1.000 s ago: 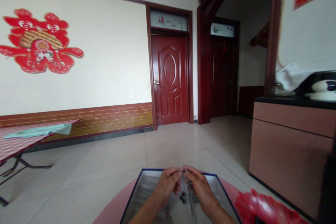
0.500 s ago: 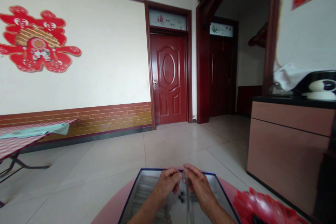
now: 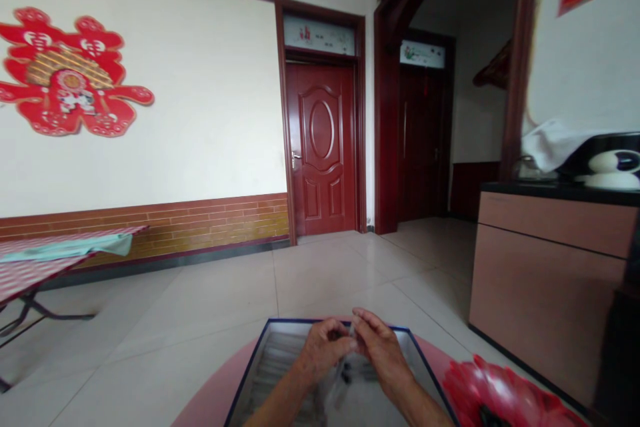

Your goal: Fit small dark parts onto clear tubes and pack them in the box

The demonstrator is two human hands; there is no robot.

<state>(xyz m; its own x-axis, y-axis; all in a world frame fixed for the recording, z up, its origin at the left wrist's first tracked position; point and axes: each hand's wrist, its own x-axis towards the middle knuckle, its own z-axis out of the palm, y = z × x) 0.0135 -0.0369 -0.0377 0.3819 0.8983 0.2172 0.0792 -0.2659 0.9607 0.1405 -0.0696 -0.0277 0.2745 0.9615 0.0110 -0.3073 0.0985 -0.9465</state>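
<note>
Above an open shallow box (image 3: 254,363) with a dark blue rim, both of my hands are brought together. My right hand (image 3: 383,350) pinches a thin, clear, tube-like strip (image 3: 353,328) near its upper end. Thumb and forefinger of my left hand (image 3: 320,352) close on the same end, with the fingertips of both hands almost touching. The strip's lower part is blurred and seems to slant down to the left. Several similar clear strips (image 3: 276,363) lie along the box's left side. Small black pieces (image 3: 346,372) show below the hands, too blurred to name.
The box rests on a round pink table (image 3: 213,393). A shiny red, petal-shaped object (image 3: 500,390) is at right, by a brown cabinet (image 3: 545,273). At left stands a folding table (image 3: 30,273) with a checked top and a pale green cloth (image 3: 75,248).
The clear strip has swung from nearly upright to a slant down to the left, and is now blurred. My left thumb has moved right, closer to my right fingertips.
</note>
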